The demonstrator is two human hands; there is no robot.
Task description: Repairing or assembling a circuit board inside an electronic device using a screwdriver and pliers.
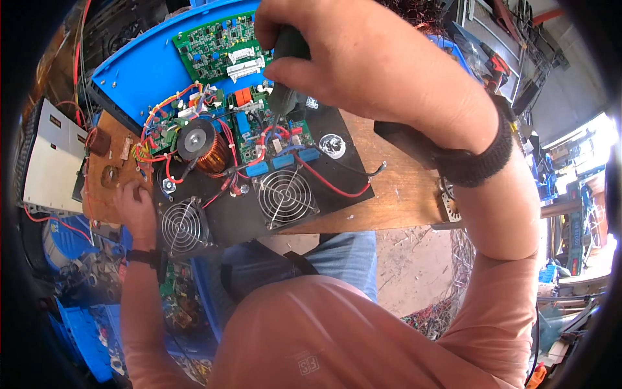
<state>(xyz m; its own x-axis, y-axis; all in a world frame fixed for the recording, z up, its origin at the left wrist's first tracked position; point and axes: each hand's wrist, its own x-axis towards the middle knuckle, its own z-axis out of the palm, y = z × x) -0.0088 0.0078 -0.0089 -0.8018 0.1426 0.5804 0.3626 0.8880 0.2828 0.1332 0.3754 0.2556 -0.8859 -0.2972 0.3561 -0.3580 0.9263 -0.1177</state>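
Observation:
High over the middle, my right hand [304,58] is closed round the thick dark handle of a screwdriver [285,97]. Its thin shaft points down at a green circuit board [249,133] with blue and orange parts. That board sits on a black base plate [343,168] next to a copper-wound toroidal coil [210,155]. Beside the plate's left edge, my left hand [135,206] rests at the tabletop, fingers loosely bent and apart, with nothing visible in them. Two fans with wire guards [285,194] line the near edge. The screwdriver's tip is hard to make out among the wires.
A blue panel [136,78] bearing another green circuit board [214,48] stands behind. Red and black cables [334,185] reach over the wooden table [402,188]. A white case [55,159] is at far left, a red power drill [497,68] at far right.

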